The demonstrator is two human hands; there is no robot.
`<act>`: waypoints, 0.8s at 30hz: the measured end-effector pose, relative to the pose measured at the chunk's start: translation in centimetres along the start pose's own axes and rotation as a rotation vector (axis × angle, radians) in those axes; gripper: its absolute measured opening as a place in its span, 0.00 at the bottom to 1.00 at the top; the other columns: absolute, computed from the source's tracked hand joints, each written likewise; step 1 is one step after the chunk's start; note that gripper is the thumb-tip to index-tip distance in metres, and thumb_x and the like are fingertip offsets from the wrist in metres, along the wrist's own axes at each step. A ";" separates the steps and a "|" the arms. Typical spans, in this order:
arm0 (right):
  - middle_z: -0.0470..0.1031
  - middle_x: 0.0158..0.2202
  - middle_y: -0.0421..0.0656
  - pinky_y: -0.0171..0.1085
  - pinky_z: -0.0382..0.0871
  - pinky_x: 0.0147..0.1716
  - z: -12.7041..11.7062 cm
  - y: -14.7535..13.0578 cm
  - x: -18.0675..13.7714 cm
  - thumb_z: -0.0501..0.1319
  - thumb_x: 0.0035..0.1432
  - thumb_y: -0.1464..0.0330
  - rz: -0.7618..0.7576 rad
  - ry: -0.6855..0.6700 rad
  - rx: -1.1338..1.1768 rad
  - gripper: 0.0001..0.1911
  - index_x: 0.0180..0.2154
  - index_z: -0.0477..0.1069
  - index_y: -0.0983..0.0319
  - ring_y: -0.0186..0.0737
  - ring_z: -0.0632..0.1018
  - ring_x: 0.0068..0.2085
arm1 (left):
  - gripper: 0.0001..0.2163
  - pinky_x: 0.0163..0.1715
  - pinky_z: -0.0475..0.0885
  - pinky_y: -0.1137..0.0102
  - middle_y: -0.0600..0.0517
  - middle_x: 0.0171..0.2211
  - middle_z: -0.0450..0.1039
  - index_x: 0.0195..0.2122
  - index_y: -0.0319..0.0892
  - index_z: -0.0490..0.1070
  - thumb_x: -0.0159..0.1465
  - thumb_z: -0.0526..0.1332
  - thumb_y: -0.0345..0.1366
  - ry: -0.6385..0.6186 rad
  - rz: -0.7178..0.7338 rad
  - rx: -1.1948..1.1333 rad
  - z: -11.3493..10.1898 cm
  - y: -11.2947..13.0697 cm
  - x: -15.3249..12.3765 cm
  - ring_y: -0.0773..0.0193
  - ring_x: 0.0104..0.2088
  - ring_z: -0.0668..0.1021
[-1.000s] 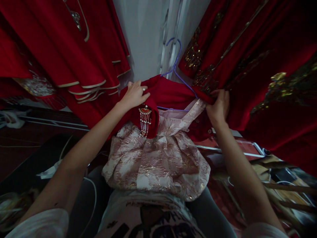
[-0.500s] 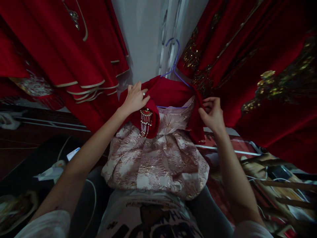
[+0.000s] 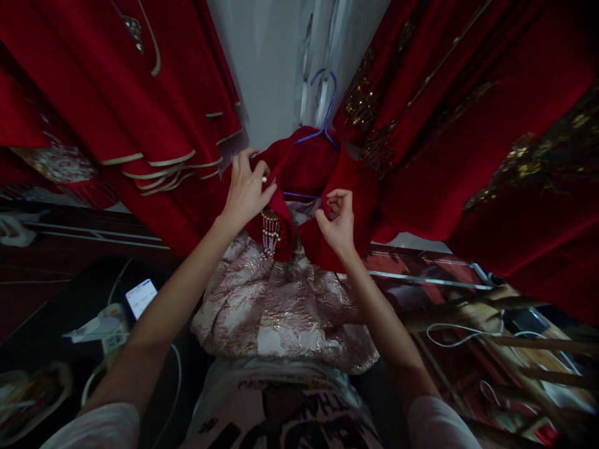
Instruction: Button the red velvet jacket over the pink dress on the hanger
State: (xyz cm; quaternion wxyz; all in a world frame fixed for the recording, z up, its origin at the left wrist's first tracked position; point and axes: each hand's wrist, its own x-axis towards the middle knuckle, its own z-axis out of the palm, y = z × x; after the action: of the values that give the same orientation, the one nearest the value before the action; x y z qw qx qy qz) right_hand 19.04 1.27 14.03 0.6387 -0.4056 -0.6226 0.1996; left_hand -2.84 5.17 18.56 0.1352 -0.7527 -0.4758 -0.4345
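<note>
A short red jacket (image 3: 313, 165) hangs on a purple hanger (image 3: 322, 128), over a pale pink brocade dress (image 3: 285, 305) with metallic thread that spreads across my lap. My left hand (image 3: 246, 190), with a pearl ring, grips the jacket's left front near the shoulder; its fingertips are partly hidden in the cloth. Just below it, a beaded tassel brooch (image 3: 270, 232) dangles on that front panel. My right hand (image 3: 339, 218) pinches the edge of the jacket's right front, drawn in close to the opening. The hanger's lower bar shows between the two fronts.
Red garments with cream edging (image 3: 159, 125) hang at left, and red ones with gold sequins (image 3: 505, 168) at right. A lit phone (image 3: 140, 298) and a power strip (image 3: 113, 333) with cables lie at left. A wooden rack (image 3: 543, 349) with a white cable stands at right.
My right hand has moved left, bringing the jacket's right front towards the middle over the dress. My left hand has shifted slightly left. More of the phone shows now.
</note>
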 end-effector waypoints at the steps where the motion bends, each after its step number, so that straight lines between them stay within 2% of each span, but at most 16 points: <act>1: 0.62 0.35 0.38 0.31 0.66 0.31 -0.5 0.2 0.2 0.59 0.46 0.74 0.016 0.028 0.023 0.18 0.40 0.58 0.56 0.31 0.69 0.34 | 0.08 0.55 0.66 0.50 0.43 0.53 0.66 0.39 0.42 0.70 0.58 0.64 0.34 0.071 -0.035 -0.016 0.0 0.2 -0.5 0.46 0.55 0.69; 3: 0.63 0.36 0.38 0.32 0.67 0.36 -1.3 0.7 0.4 0.59 0.45 0.73 0.062 0.057 0.075 0.17 0.38 0.59 0.56 0.32 0.70 0.36 | 0.09 0.49 0.71 0.56 0.45 0.47 0.69 0.40 0.42 0.69 0.58 0.64 0.31 0.168 -0.102 -0.076 0.1 1.0 -1.7 0.52 0.49 0.73; 5: 0.65 0.37 0.39 0.35 0.69 0.41 -1.7 1.0 0.5 0.59 0.45 0.71 0.129 -0.001 0.122 0.15 0.38 0.60 0.57 0.34 0.70 0.38 | 0.10 0.42 0.73 0.63 0.48 0.41 0.70 0.41 0.42 0.67 0.59 0.62 0.29 0.184 -0.130 -0.166 0.7 2.3 -2.7 0.59 0.41 0.75; 6: 0.66 0.37 0.39 0.36 0.69 0.43 -1.7 1.1 0.5 0.59 0.45 0.71 0.160 -0.051 0.145 0.15 0.37 0.61 0.57 0.35 0.71 0.39 | 0.10 0.40 0.73 0.66 0.50 0.39 0.70 0.42 0.42 0.67 0.59 0.62 0.28 0.145 -0.107 -0.211 1.1 3.1 -3.1 0.62 0.38 0.75; 8: 0.67 0.37 0.40 0.38 0.69 0.46 -1.5 1.2 0.6 0.60 0.45 0.70 0.183 -0.126 0.186 0.14 0.37 0.63 0.57 0.36 0.71 0.40 | 0.10 0.39 0.73 0.68 0.51 0.38 0.70 0.42 0.42 0.67 0.59 0.61 0.26 -0.011 0.002 -0.268 2.0 4.9 -3.4 0.63 0.37 0.75; 10: 0.67 0.38 0.40 0.39 0.68 0.48 -1.3 1.3 0.8 0.60 0.45 0.70 0.162 -0.133 0.203 0.14 0.37 0.63 0.58 0.36 0.71 0.42 | 0.10 0.38 0.73 0.68 0.50 0.38 0.71 0.40 0.42 0.68 0.58 0.61 0.24 -0.201 0.102 -0.286 3.1 6.5 -3.2 0.62 0.38 0.76; 12: 0.67 0.39 0.40 0.39 0.68 0.50 -1.2 1.3 0.9 0.60 0.45 0.70 0.144 -0.117 0.209 0.14 0.38 0.63 0.57 0.37 0.71 0.42 | 0.10 0.37 0.73 0.69 0.50 0.37 0.71 0.39 0.41 0.69 0.57 0.61 0.23 -0.279 0.097 -0.324 3.9 7.2 -2.8 0.63 0.37 0.76; 16: 0.66 0.40 0.40 0.39 0.69 0.50 -1.1 1.2 0.7 0.62 0.46 0.69 0.178 -0.154 0.292 0.15 0.38 0.63 0.57 0.37 0.71 0.44 | 0.10 0.38 0.73 0.71 0.52 0.37 0.72 0.40 0.41 0.70 0.57 0.63 0.25 -0.174 -0.030 -0.463 4.7 6.9 -3.1 0.66 0.36 0.77; 20: 0.66 0.43 0.40 0.37 0.72 0.45 -0.6 0.8 -0.2 0.64 0.47 0.67 0.193 -0.180 0.368 0.19 0.42 0.62 0.55 0.35 0.72 0.42 | 0.15 0.42 0.74 0.71 0.53 0.38 0.77 0.47 0.44 0.69 0.59 0.63 0.26 -0.070 -0.167 -0.552 5.1 6.7 -4.7 0.67 0.37 0.79; 22: 0.67 0.44 0.41 0.37 0.73 0.45 -0.5 0.7 -0.5 0.64 0.48 0.66 0.186 -0.160 0.371 0.19 0.43 0.62 0.55 0.34 0.73 0.41 | 0.16 0.40 0.74 0.71 0.54 0.37 0.77 0.49 0.45 0.66 0.61 0.63 0.29 -0.003 -0.257 -0.594 5.2 7.0 -5.4 0.68 0.37 0.80; 24: 0.67 0.45 0.42 0.38 0.73 0.46 -0.5 0.8 -0.7 0.64 0.50 0.65 0.180 -0.145 0.354 0.19 0.44 0.61 0.55 0.35 0.74 0.42 | 0.12 0.36 0.74 0.72 0.53 0.36 0.77 0.46 0.45 0.66 0.62 0.63 0.33 0.021 -0.295 -0.624 5.1 7.2 -5.7 0.68 0.35 0.80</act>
State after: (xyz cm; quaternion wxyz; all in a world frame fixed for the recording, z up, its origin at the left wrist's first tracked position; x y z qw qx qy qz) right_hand 19.60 1.09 12.99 0.6329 -0.3259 -0.5835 0.3909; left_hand 4.93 1.22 12.61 -0.1608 -0.6763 -0.4223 -0.5818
